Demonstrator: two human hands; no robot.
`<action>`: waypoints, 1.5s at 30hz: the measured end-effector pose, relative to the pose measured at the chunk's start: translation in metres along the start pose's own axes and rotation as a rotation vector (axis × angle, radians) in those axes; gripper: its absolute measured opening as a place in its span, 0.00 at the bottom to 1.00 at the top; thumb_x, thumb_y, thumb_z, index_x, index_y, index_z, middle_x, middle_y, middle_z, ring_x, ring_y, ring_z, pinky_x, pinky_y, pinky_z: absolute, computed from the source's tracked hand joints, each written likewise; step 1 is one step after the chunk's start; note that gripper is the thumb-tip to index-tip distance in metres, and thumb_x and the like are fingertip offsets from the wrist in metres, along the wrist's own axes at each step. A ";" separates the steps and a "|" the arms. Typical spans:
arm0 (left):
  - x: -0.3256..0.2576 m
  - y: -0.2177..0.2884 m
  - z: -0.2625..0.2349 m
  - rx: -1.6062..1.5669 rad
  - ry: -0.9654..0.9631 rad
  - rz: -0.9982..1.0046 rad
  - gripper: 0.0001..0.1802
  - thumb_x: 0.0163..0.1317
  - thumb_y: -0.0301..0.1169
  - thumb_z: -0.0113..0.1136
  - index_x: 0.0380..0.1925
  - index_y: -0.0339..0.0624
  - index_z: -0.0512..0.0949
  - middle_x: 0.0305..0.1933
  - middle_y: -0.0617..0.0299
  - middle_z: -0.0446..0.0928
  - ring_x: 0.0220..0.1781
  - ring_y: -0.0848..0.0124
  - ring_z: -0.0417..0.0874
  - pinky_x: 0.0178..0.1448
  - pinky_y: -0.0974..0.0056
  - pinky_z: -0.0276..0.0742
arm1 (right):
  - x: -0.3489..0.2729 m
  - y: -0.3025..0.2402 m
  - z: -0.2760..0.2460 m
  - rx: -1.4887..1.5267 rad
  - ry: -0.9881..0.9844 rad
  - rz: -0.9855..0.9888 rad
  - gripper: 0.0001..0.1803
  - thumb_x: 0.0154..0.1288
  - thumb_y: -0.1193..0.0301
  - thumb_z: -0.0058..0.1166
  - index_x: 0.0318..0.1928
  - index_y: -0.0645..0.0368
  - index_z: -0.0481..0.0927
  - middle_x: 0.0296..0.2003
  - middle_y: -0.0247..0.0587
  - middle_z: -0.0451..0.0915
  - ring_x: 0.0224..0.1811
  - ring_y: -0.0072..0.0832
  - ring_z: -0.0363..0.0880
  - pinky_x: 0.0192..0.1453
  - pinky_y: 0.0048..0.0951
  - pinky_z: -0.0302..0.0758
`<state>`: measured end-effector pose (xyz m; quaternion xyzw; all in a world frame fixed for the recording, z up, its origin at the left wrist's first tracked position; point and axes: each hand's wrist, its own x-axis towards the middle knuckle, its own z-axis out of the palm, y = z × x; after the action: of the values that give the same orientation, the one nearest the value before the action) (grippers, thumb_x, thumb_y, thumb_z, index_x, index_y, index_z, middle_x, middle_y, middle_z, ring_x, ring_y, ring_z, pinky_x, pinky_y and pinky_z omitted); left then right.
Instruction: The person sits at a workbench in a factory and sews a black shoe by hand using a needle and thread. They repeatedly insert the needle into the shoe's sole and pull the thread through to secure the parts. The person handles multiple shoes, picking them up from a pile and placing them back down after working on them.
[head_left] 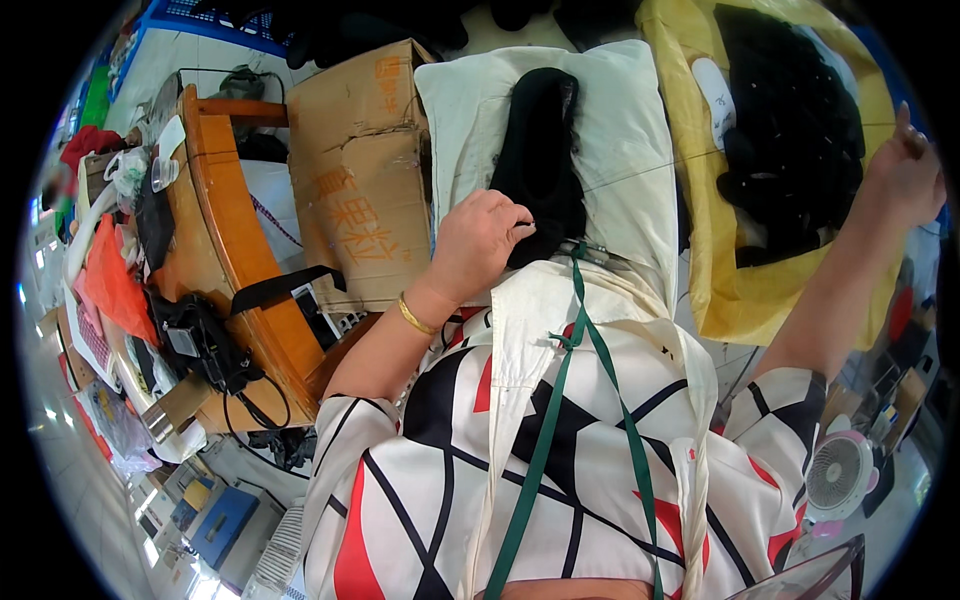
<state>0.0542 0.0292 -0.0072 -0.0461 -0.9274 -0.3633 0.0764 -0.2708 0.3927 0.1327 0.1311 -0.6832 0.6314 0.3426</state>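
Note:
My left hand (478, 243) rests with curled fingers on the near end of a long black fuzzy piece (541, 160) that lies on a cream cloth (628, 140) spread over my lap. A gold bangle sits on that wrist. My right hand (905, 170) reaches far to the right and touches the edge of a yellow bag (712, 270). The bag is filled with several black fuzzy pieces (790, 130). Whether the right hand grips anything is unclear.
A flattened brown cardboard box (360, 170) leans to the left of my lap. Beyond it stands a wooden table (225, 220) with a black strap, cables and clutter. A small white fan (838, 475) sits at the lower right. Blue crates (200, 15) are at the top left.

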 end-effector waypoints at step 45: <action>-0.013 -0.003 0.014 -0.050 0.250 -0.056 0.10 0.51 0.25 0.71 0.33 0.42 0.81 0.34 0.60 0.81 0.37 0.59 0.80 0.42 0.59 0.77 | -0.303 -0.079 0.094 -0.136 -1.340 0.413 0.08 0.64 0.72 0.51 0.39 0.61 0.80 0.21 0.50 0.79 0.24 0.48 0.80 0.30 0.45 0.75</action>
<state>0.0655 0.0364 -0.0219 0.0234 -0.9021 -0.3913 0.1801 -0.0292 0.2128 0.0045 0.3378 -0.7960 0.4229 -0.2712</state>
